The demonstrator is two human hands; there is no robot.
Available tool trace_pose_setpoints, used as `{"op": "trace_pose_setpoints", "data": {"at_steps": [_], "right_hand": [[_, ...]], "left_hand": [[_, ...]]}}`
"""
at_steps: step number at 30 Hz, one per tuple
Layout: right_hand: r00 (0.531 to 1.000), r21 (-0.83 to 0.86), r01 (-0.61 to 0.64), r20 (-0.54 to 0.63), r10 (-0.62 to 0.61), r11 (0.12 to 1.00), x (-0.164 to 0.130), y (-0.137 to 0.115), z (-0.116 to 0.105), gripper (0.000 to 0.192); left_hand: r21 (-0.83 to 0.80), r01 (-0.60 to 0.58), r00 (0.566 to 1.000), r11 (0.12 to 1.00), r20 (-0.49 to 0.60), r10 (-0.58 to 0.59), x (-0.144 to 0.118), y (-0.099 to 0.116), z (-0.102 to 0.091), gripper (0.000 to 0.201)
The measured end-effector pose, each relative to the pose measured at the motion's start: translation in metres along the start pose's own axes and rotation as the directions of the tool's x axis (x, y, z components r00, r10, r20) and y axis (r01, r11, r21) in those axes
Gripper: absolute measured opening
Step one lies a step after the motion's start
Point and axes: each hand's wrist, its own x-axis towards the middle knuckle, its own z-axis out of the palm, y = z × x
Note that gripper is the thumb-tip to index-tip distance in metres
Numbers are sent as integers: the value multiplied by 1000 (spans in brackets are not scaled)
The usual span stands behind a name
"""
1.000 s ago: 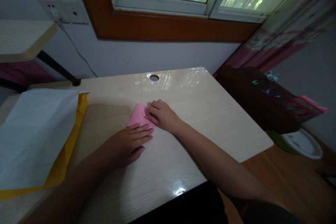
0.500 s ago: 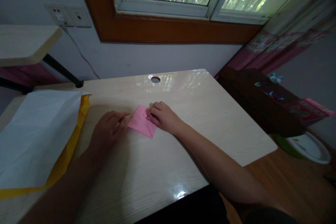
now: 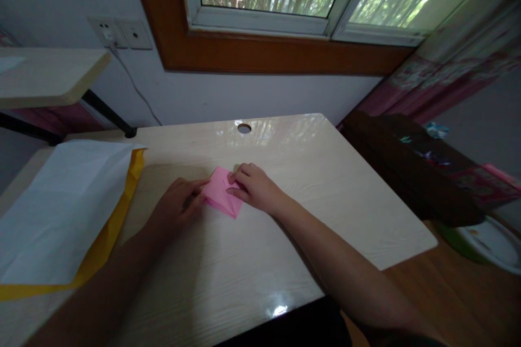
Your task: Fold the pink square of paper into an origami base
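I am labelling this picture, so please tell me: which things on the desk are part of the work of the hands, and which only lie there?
In the work:
- pink paper, folded, flat on the desk
- left hand, fingertips at its left edge
- right hand, fingers pressing its right side

Only lying there:
- white sheet, at the desk's left
- yellow sheet, under the white one

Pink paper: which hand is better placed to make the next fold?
Probably the left hand: its fingertips sit at the free left edge of the pink paper, while the right hand presses it onto the desk.
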Motion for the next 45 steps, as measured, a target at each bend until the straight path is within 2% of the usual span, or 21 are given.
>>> {"op": "trace_pose_setpoints", "data": {"at_steps": [6, 11, 13, 15, 18, 22, 25, 28, 33, 38, 41, 43, 45], "right_hand": [[1000, 35, 14, 8, -14, 999, -2, 1, -1, 34], [999, 66, 30, 27, -31, 997, -4, 0, -4, 40], [999, 78, 36, 32, -39, 996, -6, -1, -5, 42], [998, 88, 47, 40, -51, 995, -7, -1, -6, 43], [996, 101, 60, 54, -66, 993, -8, -1, -8, 43], [993, 138, 81, 69, -92, 987, -9, -2, -13, 40], [990, 169, 104, 80, -119, 980, -11, -6, -18, 36], [984, 172, 133, 95, -151, 976, -11, -11, -21, 39], [979, 136, 159, 107, -174, 978, -9, -23, -18, 47], [978, 138, 168, 105, -183, 976, -9, -25, -14, 32], [981, 158, 152, 99, -168, 976, -10, -22, -13, 27], [981, 169, 151, 94, -169, 974, -11, -20, -12, 25], [981, 184, 151, 93, -170, 971, -11, -20, -12, 24]], "left_hand": [[8, -160, 987, 987, -1, 160, -2, 0, 8, 36], [233, -150, 985, 961, -52, 166, -4, -1, 11, 13], [275, -143, 986, 951, -48, 162, -3, 0, 10, 8], [255, -174, 984, 951, 0, 180, -2, -1, 9, 8], [144, -285, 958, 947, 80, 276, 2, -6, 10, 10], [84, -314, 948, 946, 84, 307, 3, -13, 14, 9], [32, -323, 946, 946, 45, 321, 2, -12, 17, 10], [-15, -293, 956, 956, 9, 293, 1, -8, 20, 16], [-34, -124, 992, 992, 7, 125, 0, -3, 24, 27], [-75, -45, 999, 996, 25, 47, 1, 0, 26, 43], [-119, 46, 999, 992, 11, -45, 0, 0, 23, 57], [-88, 75, 996, 993, 50, -70, -2, -3, 18, 67], [-52, 59, 995, 997, 79, -55, -3, -7, 12, 62]]}}
